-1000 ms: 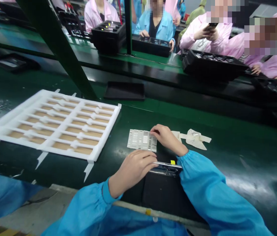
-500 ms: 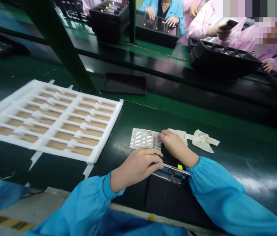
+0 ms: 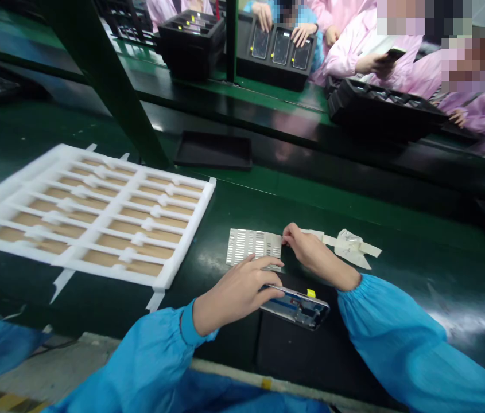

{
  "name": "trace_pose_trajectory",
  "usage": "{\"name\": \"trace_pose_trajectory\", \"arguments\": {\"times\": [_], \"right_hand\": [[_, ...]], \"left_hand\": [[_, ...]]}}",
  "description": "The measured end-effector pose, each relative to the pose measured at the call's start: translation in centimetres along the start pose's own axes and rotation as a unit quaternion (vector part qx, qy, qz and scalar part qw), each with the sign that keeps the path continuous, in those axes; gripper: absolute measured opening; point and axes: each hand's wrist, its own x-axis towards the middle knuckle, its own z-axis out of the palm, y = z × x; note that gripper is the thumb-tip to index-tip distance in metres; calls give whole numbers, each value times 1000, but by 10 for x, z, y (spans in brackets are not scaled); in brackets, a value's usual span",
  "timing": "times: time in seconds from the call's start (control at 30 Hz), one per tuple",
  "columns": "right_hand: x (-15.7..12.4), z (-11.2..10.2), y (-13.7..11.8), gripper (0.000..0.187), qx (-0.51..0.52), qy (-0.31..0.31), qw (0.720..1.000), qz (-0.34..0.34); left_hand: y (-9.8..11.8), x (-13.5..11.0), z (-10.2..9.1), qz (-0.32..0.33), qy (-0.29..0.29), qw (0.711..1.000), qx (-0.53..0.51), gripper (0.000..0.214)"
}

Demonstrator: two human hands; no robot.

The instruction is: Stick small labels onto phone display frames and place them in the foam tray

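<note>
My left hand [image 3: 237, 295] grips one end of a phone frame [image 3: 300, 308], tilted above a black mat [image 3: 298, 355]. A yellow tab [image 3: 311, 293] sticks up from the frame's upper edge. Just beyond my left fingers lies a pale sheet of small silvery stickers [image 3: 248, 245], partly covered by that hand. My right hand [image 3: 311, 249] is at the sheet's right edge, thumb and fingers pinched together. Whatever lies between those fingertips is too small to make out. Right of this hand are crumpled pale tape pieces [image 3: 351, 245].
At left, a white foam frame [image 3: 96, 232] with slots is taped to the dark green table. A black tray [image 3: 214, 150] lies behind it, near a slanted green post [image 3: 104, 86]. Across the bench, people handle phones and black boxes [image 3: 274, 66].
My right hand has drawn slightly right, off the sticker sheet, its fingers now pinched. My left hand still holds the phone frame, which shows more of its inside.
</note>
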Motion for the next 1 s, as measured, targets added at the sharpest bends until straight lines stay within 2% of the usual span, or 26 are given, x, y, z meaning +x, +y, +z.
{"name": "trace_pose_trajectory", "arguments": {"times": [0.13,0.27,0.33,0.43,0.5,0.57,0.63,0.8,1.0], "right_hand": [[-4,-5,-5,13,174,110,978,45],[-22,-10,-16,12,245,162,954,53],[-42,-17,-25,11,301,173,936,63],[-80,-27,-43,11,429,178,880,100],[-102,-30,-57,13,497,153,845,124],[-118,-29,-67,15,532,116,827,139],[-125,-25,-72,16,527,96,832,146],[-127,-22,-69,10,448,49,882,134],[-127,-27,-67,8,417,-9,902,106]], "left_hand": [[8,-6,4,47,39,996,66,9],[23,-12,8,96,86,978,162,11],[29,-15,11,106,97,972,184,12],[32,-20,18,116,106,968,194,15],[33,-22,24,127,117,967,189,20],[35,-23,29,128,134,967,174,27],[38,-24,33,107,146,969,166,35],[47,-26,35,63,157,978,118,46],[53,-25,37,96,195,975,52,16]]}}
